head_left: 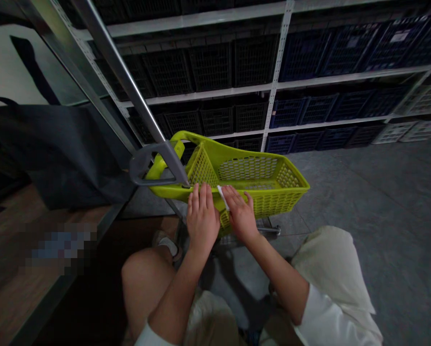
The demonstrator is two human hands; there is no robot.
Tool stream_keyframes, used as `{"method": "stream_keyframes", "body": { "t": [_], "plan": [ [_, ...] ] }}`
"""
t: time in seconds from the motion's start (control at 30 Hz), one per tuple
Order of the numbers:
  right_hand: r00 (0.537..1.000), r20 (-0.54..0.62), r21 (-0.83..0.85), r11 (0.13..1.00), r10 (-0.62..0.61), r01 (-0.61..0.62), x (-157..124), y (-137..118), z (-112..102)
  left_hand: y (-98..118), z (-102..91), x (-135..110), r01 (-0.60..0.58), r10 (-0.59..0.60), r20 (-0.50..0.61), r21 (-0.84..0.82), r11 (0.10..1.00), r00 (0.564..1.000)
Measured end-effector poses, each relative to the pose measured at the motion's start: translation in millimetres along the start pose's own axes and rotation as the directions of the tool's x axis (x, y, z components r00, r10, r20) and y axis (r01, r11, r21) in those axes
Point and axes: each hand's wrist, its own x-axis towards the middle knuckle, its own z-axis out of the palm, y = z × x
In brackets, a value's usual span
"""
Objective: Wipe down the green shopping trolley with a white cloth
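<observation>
A lime-green plastic shopping cart basket (266, 204) with mesh-like walls stands in front of me. My left hand (204, 218) lies flat on its near side, the fingers stretched over the rim beside the handle end. Just to the right, my right hand (242, 216) presses a thin white piece, like a wipe or paper (221, 194), against the same side. Most of that piece is hidden under the fingers. Close to my left fingertips is a grey loop-shaped handle (181, 168) at the lower end of a metal pole (129, 79).
Metal shelving (273, 108) holding several dark crates (211, 67) and blue crates (305, 55) runs behind the cart. At left are a dark bag (71, 154) and a wooden tabletop (60, 211). My knees flank the cart's near side above grey floor (392, 211).
</observation>
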Motion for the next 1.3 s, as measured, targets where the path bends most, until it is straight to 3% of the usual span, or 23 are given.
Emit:
{"method": "stream_keyframes", "body": {
  "t": [0.17,0.27,0.33,0.43,0.57,0.67,0.83,1.1,1.2,1.3],
  "plan": [
    [0.996,-0.042,-0.117,0.990,0.078,-0.083,-25,61,-9,1,-2.9,-1,-0.006,0.006,0.010,0.002,1.000,1.000],
    [0.980,-0.116,-0.131,0.975,0.164,-0.179,-36,80,-10,3,-1.9,-2,-0.001,0.000,0.012,0.003,1.000,1.000],
    [0.961,-0.168,-0.125,0.962,0.221,-0.243,-37,76,-6,4,-0.1,-2,0.005,-0.005,0.009,-0.002,1.000,1.000],
    [0.955,-0.175,-0.091,0.962,0.238,-0.257,-24,44,3,4,3.9,-2,0.004,-0.004,0.001,-0.009,1.000,1.000],
    [0.992,-0.048,0.046,0.993,0.114,-0.112,4,-13,8,2,8.0,-2,0.004,-0.004,-0.005,-0.005,1.000,1.000],
    [0.999,-0.005,0.121,0.992,0.047,-0.046,15,-32,7,1,6.7,-2,0.010,-0.010,0.000,-0.002,1.000,1.000],
    [1.000,-0.005,0.072,0.997,0.008,-0.007,1,-1,2,1,-1.6,-3,0.008,-0.007,0.022,-0.010,1.000,1.000],
    [0.979,-0.134,-0.070,0.984,0.152,-0.163,-33,75,-4,3,-3.3,-3,0.004,-0.003,0.036,-0.029,1.000,0.999],
    [0.953,-0.174,-0.059,0.963,0.248,-0.261,-32,71,0,5,-0.8,-2,0.010,-0.009,0.019,-0.047,0.999,1.000],
    [0.938,-0.148,0.002,0.948,0.314,-0.317,-19,36,6,5,2.5,-2,0.006,-0.006,0.004,-0.057,0.998,1.000]
  ]
}}
